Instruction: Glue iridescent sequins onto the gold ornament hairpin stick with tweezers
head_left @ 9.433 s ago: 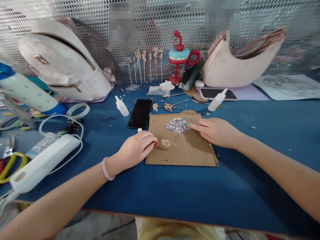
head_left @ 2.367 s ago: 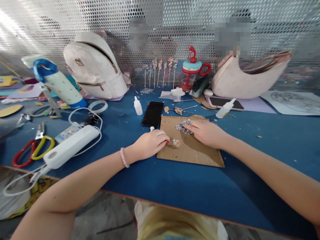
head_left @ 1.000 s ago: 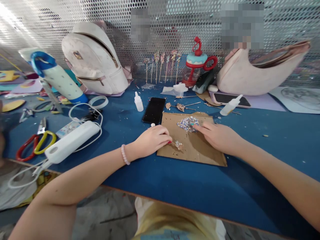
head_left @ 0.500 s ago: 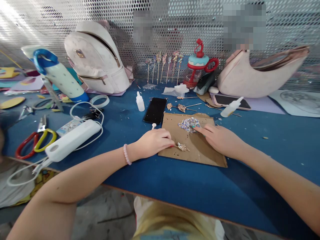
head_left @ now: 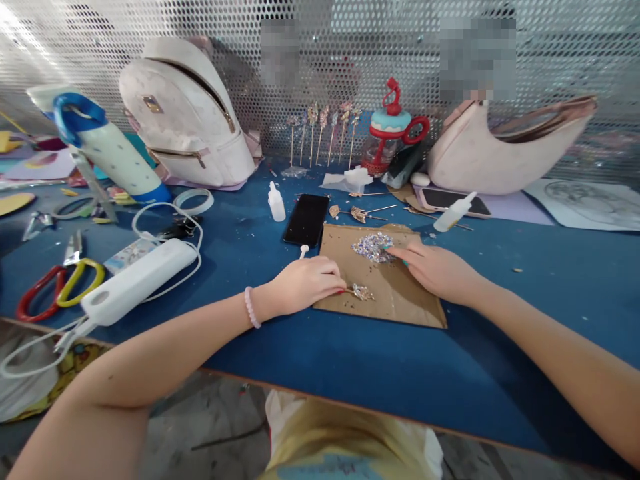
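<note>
A brown cardboard sheet [head_left: 400, 293] lies on the blue table. On its upper part is a spread of small shiny beads [head_left: 373, 247]. My left hand [head_left: 315, 283], wearing a pink bead bracelet [head_left: 252, 307], pinches the stem of a gold hairpin at the sheet's left edge. The hairpin's jewelled head [head_left: 361, 292] lies over the cardboard. My right hand [head_left: 433, 267] reaches in from the right, its index fingertip at the right side of the beads and its other fingers curled beneath. Whether a bead is under that fingertip cannot be made out.
Behind the cardboard are a black phone [head_left: 307, 220], gold hairpins [head_left: 359, 213] and two glue bottles [head_left: 276, 203]. Scissors [head_left: 75, 273], a white power strip [head_left: 137, 280] and a backpack [head_left: 190, 120] stand left. A red cup [head_left: 389, 133] and a handbag [head_left: 505, 157] are at the back.
My right index finger has shifted slightly off the middle of the beads to their right edge. My left hand keeps its hold on the hairpin. The whole view has moved a little.
</note>
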Available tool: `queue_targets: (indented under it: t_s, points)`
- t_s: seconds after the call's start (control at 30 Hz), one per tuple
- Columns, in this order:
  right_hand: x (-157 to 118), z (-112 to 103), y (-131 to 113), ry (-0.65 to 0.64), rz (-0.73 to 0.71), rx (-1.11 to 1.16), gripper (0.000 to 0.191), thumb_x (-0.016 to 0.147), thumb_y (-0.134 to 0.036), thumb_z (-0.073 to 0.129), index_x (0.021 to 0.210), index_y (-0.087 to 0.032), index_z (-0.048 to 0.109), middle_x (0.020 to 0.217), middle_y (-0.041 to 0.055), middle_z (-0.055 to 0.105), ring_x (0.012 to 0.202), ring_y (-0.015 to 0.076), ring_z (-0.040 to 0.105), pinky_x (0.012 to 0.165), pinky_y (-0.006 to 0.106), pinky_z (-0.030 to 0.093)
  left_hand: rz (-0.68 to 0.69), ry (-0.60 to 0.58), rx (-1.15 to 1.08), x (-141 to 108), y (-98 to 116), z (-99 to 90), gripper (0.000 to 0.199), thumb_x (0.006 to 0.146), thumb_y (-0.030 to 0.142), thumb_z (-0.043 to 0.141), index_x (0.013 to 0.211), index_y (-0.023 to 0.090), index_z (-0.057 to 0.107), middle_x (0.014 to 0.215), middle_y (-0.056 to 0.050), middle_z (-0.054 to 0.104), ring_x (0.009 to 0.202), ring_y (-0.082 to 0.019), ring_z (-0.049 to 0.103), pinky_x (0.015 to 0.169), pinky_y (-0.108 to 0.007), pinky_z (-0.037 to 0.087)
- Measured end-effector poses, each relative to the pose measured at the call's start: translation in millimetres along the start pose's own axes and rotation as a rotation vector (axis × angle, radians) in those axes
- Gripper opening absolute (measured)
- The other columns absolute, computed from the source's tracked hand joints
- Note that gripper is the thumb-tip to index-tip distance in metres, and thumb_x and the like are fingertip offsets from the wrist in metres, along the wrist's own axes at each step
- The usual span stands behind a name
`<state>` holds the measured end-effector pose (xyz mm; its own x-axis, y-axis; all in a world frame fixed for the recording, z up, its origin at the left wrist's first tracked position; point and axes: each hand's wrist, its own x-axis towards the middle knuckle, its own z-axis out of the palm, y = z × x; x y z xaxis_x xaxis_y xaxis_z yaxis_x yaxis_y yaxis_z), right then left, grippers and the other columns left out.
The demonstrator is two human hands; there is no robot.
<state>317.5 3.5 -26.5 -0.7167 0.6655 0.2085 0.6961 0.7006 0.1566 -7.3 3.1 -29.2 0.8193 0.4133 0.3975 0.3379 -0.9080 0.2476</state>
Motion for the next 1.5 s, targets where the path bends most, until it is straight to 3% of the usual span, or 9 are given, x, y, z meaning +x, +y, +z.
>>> queue_targets:
  t_s: [0.87,1.07,1.5]
  points:
    - [-3.1,-4.3,-0.3,-0.037,0.112,-0.045,0.041,0.095,-0.018,0.036,0.131,-0.017,0.055,0.095,0.0075,0.063,0.064,0.0153,0.056,0.059,0.029,0.037,-0.021,-0.053,0.059,0.4,4.3,-4.9,0.03,0.1,0.031,0.041,0.1,0.019,0.069,0.095,-0.003,0.068,0.086,-0.012,0.061,0.073,-0.023,0.047]
    - [1.7,-3.7,0.4,-0.047,0.18,0.005,0.043,0.095,-0.018,0.034,0.133,-0.016,0.053,0.101,0.0097,0.063,0.074,0.0168,0.059,0.062,0.029,0.039,-0.026,-0.063,0.046,0.3,3.8,-5.2,0.029,0.1,0.03,0.042,0.101,0.019,0.069,0.095,-0.003,0.068,0.085,-0.012,0.061,0.072,-0.023,0.047]
    - [7.0,0.6,-0.6,-0.053,0.151,-0.041,0.044,0.094,-0.017,0.036,0.134,-0.018,0.054,0.102,0.0092,0.063,0.069,0.0157,0.056,0.061,0.029,0.036,-0.023,-0.038,0.016,0.8,3.3,-5.1,0.028,0.1,0.029,0.043,0.1,0.018,0.069,0.096,-0.004,0.068,0.086,-0.012,0.062,0.075,-0.023,0.048]
